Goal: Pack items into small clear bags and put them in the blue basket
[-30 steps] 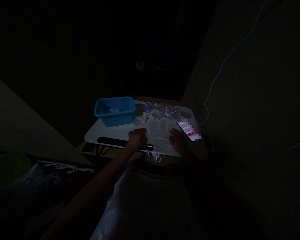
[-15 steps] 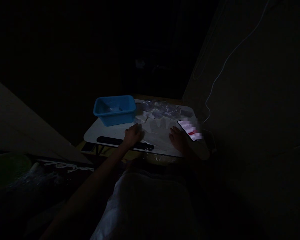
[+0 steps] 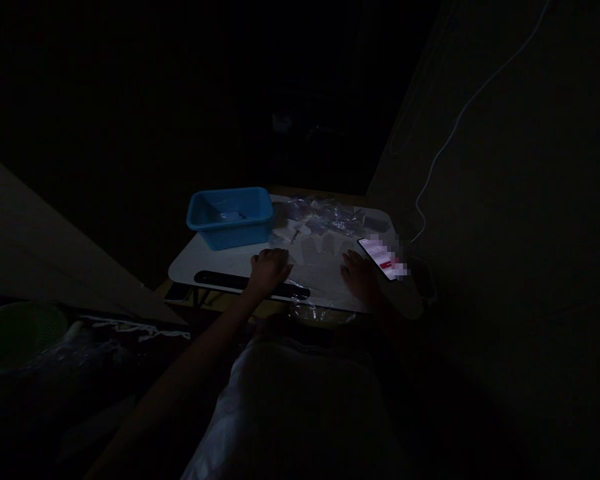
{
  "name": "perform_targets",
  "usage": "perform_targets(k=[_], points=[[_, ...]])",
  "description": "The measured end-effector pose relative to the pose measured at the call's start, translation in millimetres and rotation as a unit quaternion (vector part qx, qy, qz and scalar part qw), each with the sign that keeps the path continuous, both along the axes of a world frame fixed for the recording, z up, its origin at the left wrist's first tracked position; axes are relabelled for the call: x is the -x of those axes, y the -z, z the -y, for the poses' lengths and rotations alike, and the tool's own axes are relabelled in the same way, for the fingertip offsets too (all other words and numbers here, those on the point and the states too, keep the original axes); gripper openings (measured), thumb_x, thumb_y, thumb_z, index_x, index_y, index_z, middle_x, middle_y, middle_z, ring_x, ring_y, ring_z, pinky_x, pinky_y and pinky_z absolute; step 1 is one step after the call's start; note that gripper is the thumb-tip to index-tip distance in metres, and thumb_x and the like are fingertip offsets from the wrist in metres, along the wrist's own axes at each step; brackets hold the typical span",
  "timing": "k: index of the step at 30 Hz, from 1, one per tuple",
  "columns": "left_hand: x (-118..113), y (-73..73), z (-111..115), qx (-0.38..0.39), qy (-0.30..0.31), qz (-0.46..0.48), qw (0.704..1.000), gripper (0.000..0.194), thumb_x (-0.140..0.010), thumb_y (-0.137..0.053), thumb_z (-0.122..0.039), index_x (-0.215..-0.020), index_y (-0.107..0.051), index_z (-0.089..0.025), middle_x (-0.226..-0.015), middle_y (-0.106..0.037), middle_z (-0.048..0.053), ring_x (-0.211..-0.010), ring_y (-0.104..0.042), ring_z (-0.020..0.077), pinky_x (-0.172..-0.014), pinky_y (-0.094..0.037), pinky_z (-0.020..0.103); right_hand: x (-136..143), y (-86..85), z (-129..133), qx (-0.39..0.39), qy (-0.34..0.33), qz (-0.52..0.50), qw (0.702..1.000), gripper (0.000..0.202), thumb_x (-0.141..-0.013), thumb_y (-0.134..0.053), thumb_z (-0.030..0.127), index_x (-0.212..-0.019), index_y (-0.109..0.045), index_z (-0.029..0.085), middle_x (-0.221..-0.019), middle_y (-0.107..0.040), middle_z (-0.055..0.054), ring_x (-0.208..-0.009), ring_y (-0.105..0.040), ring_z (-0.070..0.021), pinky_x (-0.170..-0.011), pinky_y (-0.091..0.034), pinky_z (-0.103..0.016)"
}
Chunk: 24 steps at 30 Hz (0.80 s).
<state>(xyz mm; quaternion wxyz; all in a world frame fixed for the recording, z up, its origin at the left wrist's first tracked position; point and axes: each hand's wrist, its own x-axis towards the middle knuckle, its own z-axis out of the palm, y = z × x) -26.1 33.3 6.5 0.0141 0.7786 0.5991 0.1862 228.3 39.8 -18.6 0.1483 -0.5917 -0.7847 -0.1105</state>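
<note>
Plastic film [image 3: 320, 275] is lying on the white table [image 3: 187, 263] between the 2 hands, its edge hanging over the front. The left hand [image 3: 269, 272] is resting at its left side, fingers bending close together; whether they are pinching film, I cannot tell. The right hand [image 3: 359, 279] is touching down at the other side, fingers slightly apart, its grip unclear. Behind, crumpled clear packaging [image 3: 325, 215] is lying beside a blue basin [image 3: 235, 235]; a lit phone [image 3: 377, 257], partly pixelated, is lying near the right hand. A white cable [image 3: 450, 137] is hanging along the wall [image 3: 530, 167]. Darkness is hiding the far room and right forearm. Compared with 1.0 s ago, the overhanging film is spreading wider.
</note>
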Motion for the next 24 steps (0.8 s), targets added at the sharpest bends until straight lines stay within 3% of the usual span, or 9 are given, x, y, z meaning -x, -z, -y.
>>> perform_targets(k=[3, 12, 20, 24], points=[[0, -0.1, -1, -0.004, 0.045, -0.006, 0.999, 0.031, -0.083, -0.044, -0.03, -0.11, -0.054, -0.022, -0.113, -0.057, 0.008, -0.106, -0.047, 0.0258, -0.086, -0.035, 0.042, 1, -0.6, 1, -0.002, 0.001, -0.002, 1.0, 0.039, -0.085, -0.035, 0.025, -0.117, -0.051, 0.01, -0.126, -0.049, -0.015, -0.118, -0.042, -0.0234, -0.094, -0.033, -0.039], [6, 11.5, -11, -0.003, 0.126, 0.089, 0.988, 0.033, -0.081, -0.041, -0.018, -0.111, -0.055, -0.018, -0.102, -0.062, 0.007, -0.094, -0.055, 0.0182, -0.086, -0.041, 0.032, 2, -2.5, 1, -0.004, -0.003, -0.006, 1.0, 0.039, -0.085, -0.034, 0.026, -0.117, -0.051, 0.011, -0.125, -0.05, -0.015, -0.117, -0.043, -0.0242, -0.093, -0.034, -0.04], [-5, 7.6, -10, 0.016, 0.059, 0.267, 0.962, 0.049, -0.071, -0.051, -0.014, -0.119, -0.043, -0.015, -0.113, -0.056, 0.009, -0.095, -0.058, 0.0178, -0.083, -0.046, 0.032, 5, -4.9, 2, 0.017, 0.012, -0.007, 1.0, 0.04, -0.085, -0.034, 0.025, -0.119, -0.049, 0.011, -0.128, -0.048, -0.015, -0.119, -0.041, -0.0247, -0.093, -0.033, -0.041], [-22, 12.5, -2, 0.001, 0.054, 0.33, 0.943, 0.067, -0.067, -0.058, -0.016, -0.128, -0.031, -0.021, -0.131, -0.039, 0.012, -0.101, -0.056, 0.0204, -0.08, -0.049, 0.035, 7, -7.4, 4, 0.021, 0.014, -0.007, 1.0, 0.039, -0.085, -0.034, 0.024, -0.118, -0.05, 0.011, -0.128, -0.048, -0.015, -0.119, -0.041, -0.0242, -0.094, -0.033, -0.04]])
